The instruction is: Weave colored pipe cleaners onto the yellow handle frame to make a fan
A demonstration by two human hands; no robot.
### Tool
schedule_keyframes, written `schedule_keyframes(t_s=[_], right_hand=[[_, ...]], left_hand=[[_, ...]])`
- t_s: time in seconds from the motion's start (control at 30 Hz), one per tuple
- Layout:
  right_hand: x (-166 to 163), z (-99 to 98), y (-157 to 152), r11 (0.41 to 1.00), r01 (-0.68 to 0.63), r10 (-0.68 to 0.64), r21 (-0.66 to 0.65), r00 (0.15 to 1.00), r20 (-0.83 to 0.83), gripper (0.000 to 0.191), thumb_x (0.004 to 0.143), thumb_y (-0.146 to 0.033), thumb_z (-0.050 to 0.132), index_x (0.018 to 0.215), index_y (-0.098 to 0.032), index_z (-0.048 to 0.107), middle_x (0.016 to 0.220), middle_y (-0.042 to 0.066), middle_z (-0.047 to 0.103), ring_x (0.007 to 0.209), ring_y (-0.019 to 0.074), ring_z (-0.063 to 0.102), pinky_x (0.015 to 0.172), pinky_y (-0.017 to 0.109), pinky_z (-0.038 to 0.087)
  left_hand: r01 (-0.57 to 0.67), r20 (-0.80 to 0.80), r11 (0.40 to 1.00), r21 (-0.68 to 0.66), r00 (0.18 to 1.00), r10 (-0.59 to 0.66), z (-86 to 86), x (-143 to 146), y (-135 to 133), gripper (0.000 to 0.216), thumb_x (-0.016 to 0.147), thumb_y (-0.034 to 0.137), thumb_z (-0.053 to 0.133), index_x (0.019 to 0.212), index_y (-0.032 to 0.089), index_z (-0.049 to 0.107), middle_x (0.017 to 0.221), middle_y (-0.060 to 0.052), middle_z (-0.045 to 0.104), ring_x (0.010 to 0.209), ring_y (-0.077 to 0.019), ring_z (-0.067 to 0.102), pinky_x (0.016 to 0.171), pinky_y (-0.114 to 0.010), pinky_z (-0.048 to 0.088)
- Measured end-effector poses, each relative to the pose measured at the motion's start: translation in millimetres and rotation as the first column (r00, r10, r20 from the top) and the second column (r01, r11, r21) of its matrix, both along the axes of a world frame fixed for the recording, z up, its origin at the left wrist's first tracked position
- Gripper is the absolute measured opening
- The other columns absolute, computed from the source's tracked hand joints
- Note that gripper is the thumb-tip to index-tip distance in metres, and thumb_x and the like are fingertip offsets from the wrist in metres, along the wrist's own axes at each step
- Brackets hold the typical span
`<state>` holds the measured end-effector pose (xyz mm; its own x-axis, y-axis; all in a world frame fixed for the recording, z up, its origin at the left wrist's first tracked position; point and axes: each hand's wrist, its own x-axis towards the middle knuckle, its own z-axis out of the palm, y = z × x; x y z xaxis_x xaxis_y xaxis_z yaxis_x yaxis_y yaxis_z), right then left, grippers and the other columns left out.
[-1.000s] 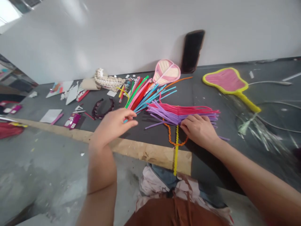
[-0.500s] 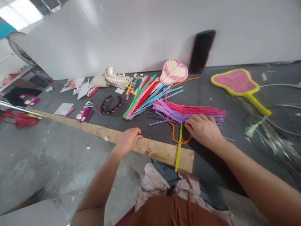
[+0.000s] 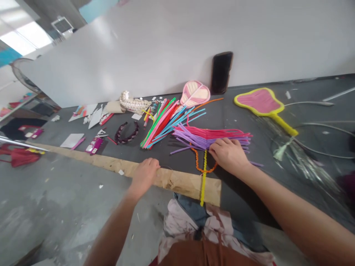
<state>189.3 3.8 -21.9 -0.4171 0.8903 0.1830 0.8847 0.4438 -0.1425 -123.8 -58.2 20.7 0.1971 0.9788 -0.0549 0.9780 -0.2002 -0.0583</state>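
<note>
My right hand [image 3: 229, 154] lies on the bundle of purple pipe cleaners [image 3: 191, 136], its fingers closed on them near their middle. Pink-red pipe cleaners [image 3: 222, 132] lie along the far side of this bundle. From under it a yellow twisted stem [image 3: 203, 184] runs toward my lap, crossing a loop of orange twisted pipe cleaner [image 3: 197, 160]. My left hand [image 3: 144, 176] rests at the table's front edge, fingers bent and together. A thin dark line shows by its fingertips; whether they hold it is unclear.
Loose coloured pipe cleaners [image 3: 163, 123] fan out behind my hands. A braided dark headband [image 3: 127, 137] and a purple packet [image 3: 94, 145] lie left. A phone [image 3: 221, 72] leans on the white panel. A pink, yellow-edged fan shape [image 3: 259, 101] lies right. Brown tape [image 3: 111, 162] covers the table's edge.
The camera view has turned slightly, so the table's things appear further left and mostly a little lower. Both hands keep nearly the same places and grips.
</note>
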Motion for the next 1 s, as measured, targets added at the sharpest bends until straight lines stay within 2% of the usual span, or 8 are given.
schedule_keyframes(t_s=[0.13, 0.27, 0.4, 0.47, 0.57, 0.7, 0.8, 1.0], right_hand=[[-2, 4.4, 1, 0.999, 0.008, -0.008, -0.049, 1.000, 0.005, 0.024, 0.095, -0.027, 0.049, 0.090, -0.017, 0.071, 0.095, 0.010, 0.070, 0.091, 0.0216, 0.054, 0.074, 0.034, 0.025], [-3, 6.9, 3, 0.996, 0.023, -0.022, -0.087, 1.000, 0.014, 0.027, 0.097, -0.026, 0.046, 0.092, -0.016, 0.071, 0.096, 0.010, 0.070, 0.092, 0.0220, 0.054, 0.075, 0.035, 0.026], [-4, 8.3, 3, 0.995, 0.030, -0.028, -0.096, 0.999, 0.021, 0.026, 0.097, -0.026, 0.047, 0.092, -0.016, 0.070, 0.097, 0.009, 0.069, 0.093, 0.0224, 0.054, 0.075, 0.035, 0.026], [-4, 9.0, 3, 0.995, 0.033, -0.032, -0.098, 0.999, 0.010, 0.024, 0.096, -0.026, 0.048, 0.092, -0.016, 0.070, 0.097, 0.009, 0.069, 0.093, 0.0225, 0.054, 0.076, 0.036, 0.027], [-5, 9.2, 4, 0.994, 0.031, -0.032, -0.109, 0.999, -0.007, 0.023, 0.096, -0.026, 0.049, 0.093, -0.017, 0.070, 0.098, 0.009, 0.069, 0.094, 0.0225, 0.054, 0.076, 0.036, 0.027], [-5, 6.4, 6, 0.994, 0.034, -0.035, -0.105, 0.999, -0.005, 0.024, 0.097, -0.025, 0.047, 0.092, -0.017, 0.069, 0.097, 0.008, 0.069, 0.094, 0.0223, 0.054, 0.077, 0.036, 0.026], [-4, 3.9, 5, 0.996, 0.036, -0.036, -0.079, 0.999, -0.003, 0.023, 0.097, -0.027, 0.049, 0.090, -0.018, 0.069, 0.095, 0.008, 0.069, 0.092, 0.0217, 0.053, 0.076, 0.036, 0.026], [-3, 4.4, 4, 0.999, 0.022, -0.022, -0.037, 1.000, 0.015, 0.022, 0.096, -0.027, 0.051, 0.086, -0.019, 0.068, 0.090, 0.006, 0.069, 0.088, 0.0202, 0.052, 0.074, 0.034, 0.024]], left_hand=[[-0.086, -0.034, 0.991, 0.104, 0.995, 0.090, 54.3, -20, 29, 0.019, 0.093, 0.021, 0.041, 0.081, 0.022, 0.055, 0.066, -0.003, 0.058, 0.061, -0.0212, 0.057, 0.061, -0.031, 0.038], [-0.207, -0.135, 0.907, 0.366, 0.953, 0.272, 106.6, -31, 97, 0.017, 0.093, 0.031, 0.045, 0.094, 0.021, 0.058, 0.065, 0.001, 0.052, 0.066, -0.0200, 0.057, 0.070, -0.034, 0.045], [-0.199, -0.103, 0.911, 0.361, 0.963, 0.251, 123.5, -25, 172, 0.032, 0.096, 0.029, 0.032, 0.108, 0.016, 0.058, 0.087, -0.003, 0.059, 0.094, -0.0267, 0.063, 0.085, -0.045, 0.047], [-0.189, -0.076, 0.899, 0.396, 0.969, 0.237, 118.1, -14, 192, 0.032, 0.093, 0.024, 0.036, 0.116, 0.014, 0.056, 0.111, -0.010, 0.060, 0.113, -0.0323, 0.057, 0.094, -0.055, 0.041], [-0.033, 0.042, 0.873, 0.486, 0.999, 0.014, 96.3, 16, 186, 0.040, 0.094, 0.025, 0.036, 0.131, 0.017, 0.047, 0.135, -0.011, 0.049, 0.130, -0.0327, 0.044, 0.104, -0.061, 0.029], [0.100, 0.158, 0.785, 0.612, 0.957, -0.245, 54.1, 64, 133, 0.021, 0.093, 0.030, 0.048, 0.104, 0.018, 0.062, 0.112, -0.013, 0.063, 0.114, -0.0282, 0.053, 0.104, -0.052, 0.032], [0.218, 0.193, 0.803, 0.555, 0.905, -0.380, 21.9, 91, 100, 0.013, 0.092, 0.029, 0.053, 0.091, 0.023, 0.065, 0.099, -0.008, 0.067, 0.104, -0.0253, 0.056, 0.099, -0.048, 0.034], [0.416, 0.153, 0.765, 0.492, 0.824, -0.546, -12.3, 105, 82, 0.011, 0.088, 0.021, 0.059, 0.082, 0.025, 0.068, 0.089, -0.003, 0.069, 0.097, -0.0240, 0.051, 0.093, -0.048, 0.031]])
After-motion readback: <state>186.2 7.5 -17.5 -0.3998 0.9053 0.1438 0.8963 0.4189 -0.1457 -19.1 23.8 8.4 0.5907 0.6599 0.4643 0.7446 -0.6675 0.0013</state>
